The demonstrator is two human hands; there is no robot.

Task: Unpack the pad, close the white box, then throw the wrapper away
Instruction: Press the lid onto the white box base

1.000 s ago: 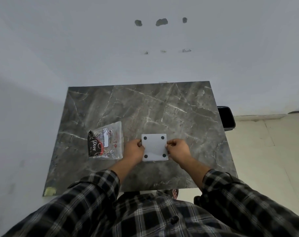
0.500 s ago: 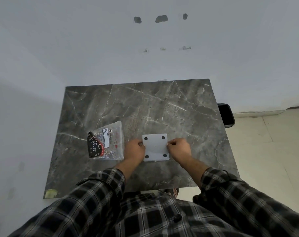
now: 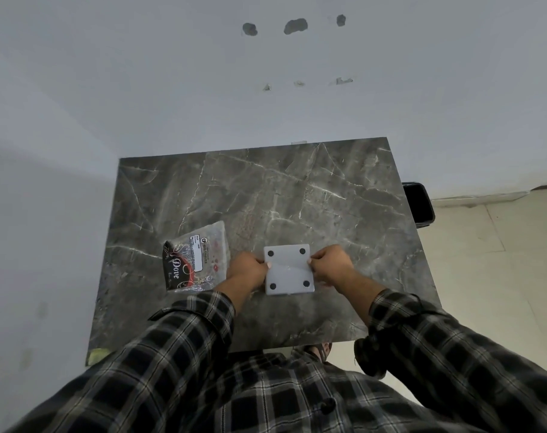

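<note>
The box [image 3: 288,269] lies on my desk [image 3: 297,198] near its six o'clock edge. My left grip [image 3: 246,270] touches its nine o'clock side, my right grip [image 3: 330,265] its three o'clock side. A packet [image 3: 195,261] lies at nine o'clock, just beside my left grip. A bin [image 3: 418,203] stands on the floor off the desk's three o'clock edge.

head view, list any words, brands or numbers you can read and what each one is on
"Dove": white script on the dark end of the clear packet on the marble table.
White label on the same packet: print too small to read.
White box, held between the left hand and right hand: four black dots, no text.
</note>
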